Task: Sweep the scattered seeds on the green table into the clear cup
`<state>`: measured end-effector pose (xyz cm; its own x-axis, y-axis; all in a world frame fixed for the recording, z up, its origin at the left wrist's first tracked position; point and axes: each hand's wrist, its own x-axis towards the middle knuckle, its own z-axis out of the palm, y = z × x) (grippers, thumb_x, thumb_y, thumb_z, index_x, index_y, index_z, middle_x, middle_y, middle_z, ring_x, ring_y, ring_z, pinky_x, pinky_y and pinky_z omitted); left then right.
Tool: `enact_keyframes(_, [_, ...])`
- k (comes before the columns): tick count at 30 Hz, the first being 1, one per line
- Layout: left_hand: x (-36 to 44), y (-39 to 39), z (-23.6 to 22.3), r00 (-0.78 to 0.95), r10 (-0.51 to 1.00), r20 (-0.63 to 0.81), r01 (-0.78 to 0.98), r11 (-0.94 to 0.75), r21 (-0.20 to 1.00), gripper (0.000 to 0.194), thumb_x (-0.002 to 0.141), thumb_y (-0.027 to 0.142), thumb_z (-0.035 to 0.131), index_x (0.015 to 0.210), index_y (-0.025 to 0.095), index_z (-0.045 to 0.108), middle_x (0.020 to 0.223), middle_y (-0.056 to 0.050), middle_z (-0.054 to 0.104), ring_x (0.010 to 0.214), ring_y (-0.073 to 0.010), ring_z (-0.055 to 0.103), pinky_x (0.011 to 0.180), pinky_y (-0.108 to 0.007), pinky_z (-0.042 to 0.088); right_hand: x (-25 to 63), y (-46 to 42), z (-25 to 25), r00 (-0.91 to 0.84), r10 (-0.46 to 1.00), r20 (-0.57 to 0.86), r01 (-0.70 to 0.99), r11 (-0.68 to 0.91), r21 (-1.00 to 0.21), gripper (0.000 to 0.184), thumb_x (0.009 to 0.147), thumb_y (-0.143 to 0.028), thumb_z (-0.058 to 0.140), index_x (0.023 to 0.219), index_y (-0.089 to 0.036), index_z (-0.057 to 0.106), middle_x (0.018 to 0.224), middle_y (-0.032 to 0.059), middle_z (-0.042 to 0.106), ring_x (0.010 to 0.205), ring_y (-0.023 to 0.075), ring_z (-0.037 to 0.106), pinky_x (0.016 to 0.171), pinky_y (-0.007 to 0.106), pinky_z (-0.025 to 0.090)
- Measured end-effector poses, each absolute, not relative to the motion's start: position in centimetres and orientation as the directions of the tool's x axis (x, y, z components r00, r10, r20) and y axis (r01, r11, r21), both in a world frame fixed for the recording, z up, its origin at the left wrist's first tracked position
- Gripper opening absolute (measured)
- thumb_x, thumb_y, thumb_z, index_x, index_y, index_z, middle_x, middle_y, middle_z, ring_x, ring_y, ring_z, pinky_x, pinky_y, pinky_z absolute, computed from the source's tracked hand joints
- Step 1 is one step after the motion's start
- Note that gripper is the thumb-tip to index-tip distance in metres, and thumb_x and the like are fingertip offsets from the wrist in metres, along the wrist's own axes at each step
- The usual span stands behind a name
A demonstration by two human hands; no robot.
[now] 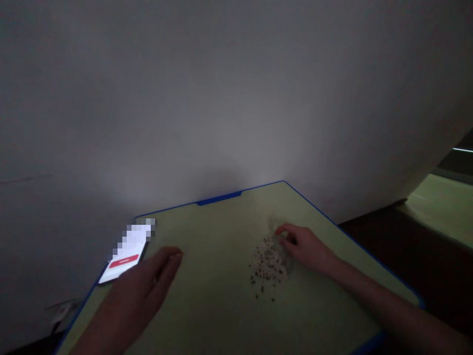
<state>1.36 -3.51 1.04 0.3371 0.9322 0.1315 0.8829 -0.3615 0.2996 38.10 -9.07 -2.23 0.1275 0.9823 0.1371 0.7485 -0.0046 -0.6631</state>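
Note:
A loose pile of small pale grains mixed with dark ones [269, 262] lies on the right half of a pale table with a blue rim [210, 305]. My right hand [305, 246] is at the far right edge of this pile, its index finger and thumb bent, with a gap between them. The fingertips are over or touching the outermost grains; I cannot tell which. On the left, my left hand [148, 281] hovers beside a phone, thumb and fingers drawn together at the tips. Whatever may be between those tips is too dark and small to make out.
The lit phone [127, 264] lies at the table's left edge, showing a red bar. A blue strip [219, 198] marks the far edge, close to a pale wall [221, 98]. Another pale surface [439, 207] stands at the far right beyond dark floor. The light is dim.

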Motion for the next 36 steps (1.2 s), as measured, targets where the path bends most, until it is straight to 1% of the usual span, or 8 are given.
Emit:
enact_keyframes(3, [4.8, -2.5, 2.7, 0.384, 0.923, -0.035, 0.903, -0.368, 0.221, 0.036, 0.092, 0.044, 0.031, 0.097, 0.022, 0.058, 0.082, -0.003, 0.068, 0.076, -0.0207, 0.065, 0.068, -0.034, 0.047, 35.7, -7.5, -1.9, 0.07, 0.985, 0.159, 0.76, 0.051, -0.648, 0.025, 0.081, -0.019, 0.05, 0.102, -0.016, 0.065, 0.056, -0.0008, 0.058, 0.052, 0.0137, 0.051, 0.052, 0.024, 0.034])
enact_keyframes(9, [5.0, -2.5, 0.8, 0.421, 0.905, 0.061, 0.885, -0.425, 0.189, 0.036, 0.093, 0.039, 0.027, 0.081, 0.02, 0.055, 0.079, -0.005, 0.066, 0.076, -0.0199, 0.064, 0.067, -0.033, 0.047, 33.0, -5.2, -0.3, -0.027, 0.98, 0.199, 0.759, 0.149, -0.633, 0.026, 0.083, -0.018, 0.05, 0.105, -0.018, 0.064, 0.057, -0.001, 0.059, 0.051, 0.0127, 0.051, 0.052, 0.024, 0.032])
enact_keyframes(12, [4.3, -2.1, -0.8, 0.511, 0.84, 0.182, 0.81, -0.541, 0.225, 0.036, 0.093, 0.04, 0.03, 0.096, 0.02, 0.059, 0.099, -0.008, 0.066, 0.094, -0.0202, 0.062, 0.083, -0.036, 0.048, 32.3, -5.5, 0.2, -0.044, 0.979, 0.198, 0.743, 0.164, -0.649, 0.026, 0.083, -0.019, 0.051, 0.107, -0.019, 0.063, 0.055, -0.002, 0.058, 0.049, 0.0123, 0.049, 0.051, 0.023, 0.031])
enact_keyframes(14, [4.2, -1.7, -1.8, 0.533, 0.808, 0.249, 0.792, -0.581, 0.188, 0.039, 0.092, 0.042, 0.033, 0.111, 0.02, 0.059, 0.121, -0.011, 0.06, 0.113, -0.0237, 0.054, 0.096, -0.042, 0.043, 31.7, -6.2, 0.0, -0.091, 0.982, 0.163, 0.731, 0.177, -0.659, 0.028, 0.083, -0.02, 0.052, 0.109, -0.021, 0.063, 0.057, -0.0017, 0.059, 0.05, 0.0123, 0.05, 0.051, 0.023, 0.032])
enact_keyframes(18, [4.6, -1.3, -3.1, 0.537, 0.82, 0.199, 0.826, -0.559, 0.075, 0.058, 0.088, 0.054, 0.036, 0.136, 0.023, 0.043, 0.147, -0.012, 0.035, 0.135, -0.0316, 0.031, 0.106, -0.054, 0.03, 31.6, -7.0, -1.2, -0.148, 0.984, 0.097, 0.743, 0.175, -0.646, 0.027, 0.084, -0.022, 0.051, 0.107, -0.024, 0.064, 0.068, 0.0014, 0.065, 0.059, 0.0144, 0.057, 0.055, 0.024, 0.035])
enact_keyframes(24, [5.3, -1.6, -3.3, 0.453, 0.89, 0.041, 0.891, -0.452, -0.026, 0.084, 0.076, 0.075, 0.033, 0.145, 0.028, 0.023, 0.153, -0.011, 0.014, 0.139, -0.0368, 0.009, 0.109, -0.061, 0.013, 35.5, -5.8, -1.5, -0.044, 0.993, 0.108, 0.779, 0.102, -0.619, 0.025, 0.085, -0.023, 0.047, 0.106, -0.019, 0.061, 0.061, 0.0005, 0.062, 0.055, 0.0152, 0.055, 0.053, 0.025, 0.036])
enact_keyframes(29, [5.5, -1.7, -3.1, 0.435, 0.9, 0.018, 0.9, -0.434, -0.035, 0.085, 0.075, 0.078, 0.03, 0.145, 0.03, 0.019, 0.153, -0.009, 0.014, 0.139, -0.0377, 0.007, 0.108, -0.063, 0.011, 38.8, -4.6, -0.6, 0.008, 0.978, 0.21, 0.809, 0.117, -0.575, 0.028, 0.086, -0.028, 0.044, 0.107, -0.018, 0.059, 0.058, -0.0002, 0.059, 0.053, 0.0162, 0.054, 0.052, 0.026, 0.035])
enact_keyframes(36, [5.5, -1.8, -2.9, 0.432, 0.902, 0.007, 0.902, -0.432, -0.022, 0.085, 0.076, 0.077, 0.028, 0.145, 0.028, 0.02, 0.153, -0.01, 0.014, 0.139, -0.0374, 0.008, 0.108, -0.062, 0.01, 40.4, -3.7, -1.3, 0.103, 0.975, 0.196, 0.859, 0.012, -0.512, 0.025, 0.085, -0.025, 0.042, 0.097, -0.017, 0.062, 0.071, 0.0053, 0.067, 0.064, 0.0186, 0.061, 0.059, 0.028, 0.039])
